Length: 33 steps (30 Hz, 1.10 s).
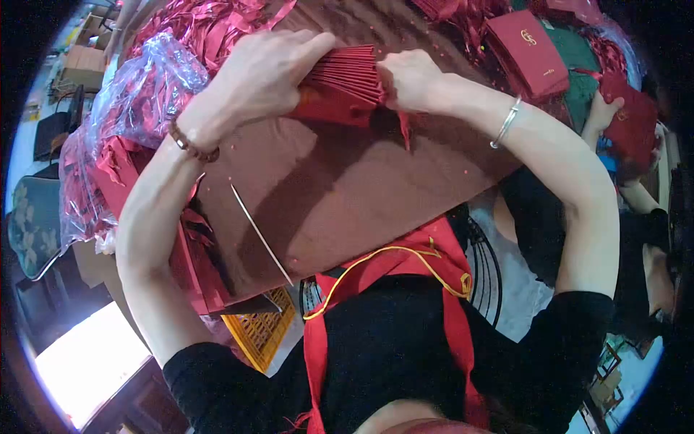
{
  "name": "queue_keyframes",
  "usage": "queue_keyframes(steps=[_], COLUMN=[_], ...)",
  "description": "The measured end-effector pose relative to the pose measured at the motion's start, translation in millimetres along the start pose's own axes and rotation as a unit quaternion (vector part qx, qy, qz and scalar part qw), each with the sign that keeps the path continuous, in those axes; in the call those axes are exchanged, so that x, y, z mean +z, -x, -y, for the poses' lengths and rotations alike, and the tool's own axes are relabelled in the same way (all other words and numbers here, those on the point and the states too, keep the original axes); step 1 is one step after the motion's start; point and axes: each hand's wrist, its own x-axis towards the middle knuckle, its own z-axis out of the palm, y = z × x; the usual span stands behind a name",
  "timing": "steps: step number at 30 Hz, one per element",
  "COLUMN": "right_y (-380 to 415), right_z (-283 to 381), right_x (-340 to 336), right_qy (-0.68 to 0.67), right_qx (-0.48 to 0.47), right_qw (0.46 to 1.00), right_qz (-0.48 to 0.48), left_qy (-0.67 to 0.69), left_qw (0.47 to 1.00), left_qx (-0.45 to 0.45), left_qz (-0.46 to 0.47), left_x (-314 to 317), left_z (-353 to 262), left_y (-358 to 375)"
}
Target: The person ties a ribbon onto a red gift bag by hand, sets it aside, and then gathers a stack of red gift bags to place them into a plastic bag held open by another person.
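In the head view, a red accordion-pleated paper piece (340, 76) is held above the brown-covered table (361, 195), its folds fanned along the top. My left hand (267, 72), with a beaded bracelet at the wrist, is closed round its left side. At its right end, my right hand (412, 79) is closed with fingers bent; the fingertips are mostly hidden. A narrow red strip (405, 132) dangles beneath the right hand. Below the paper, a thin pale stick (260, 233) lies on the cloth, reaching toward the front edge.
Clear plastic bags (148, 87) with red ribbon pieces lie at the left. Red folders with gold print (528, 54) are stacked at the back right. Beside them, a co-worker's hand (602, 112) holds another red folder (632, 126). A yellow crate (264, 329) stands below the table edge.
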Motion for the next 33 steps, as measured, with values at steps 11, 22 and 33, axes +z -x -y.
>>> queue_keyframes(steps=[11, 22, 33], right_y=[-52, -42, -44], right_z=[-28, -34, 4], right_x=[-20, -25, -39], right_qy=[0.051, -0.194, -0.415], right_qx=[-0.002, 0.051, -0.019], right_qw=[0.998, 0.975, 0.886], right_qz=[-0.022, 0.091, -0.204], left_qy=[0.034, 0.043, 0.058], left_qw=[0.998, 0.998, 0.994], left_qx=[-0.045, -0.054, -0.090], left_qz=[-0.003, -0.012, 0.019], left_x=[18, 17, 15], left_z=[54, 56, 54], left_y=[-22, -24, -23])
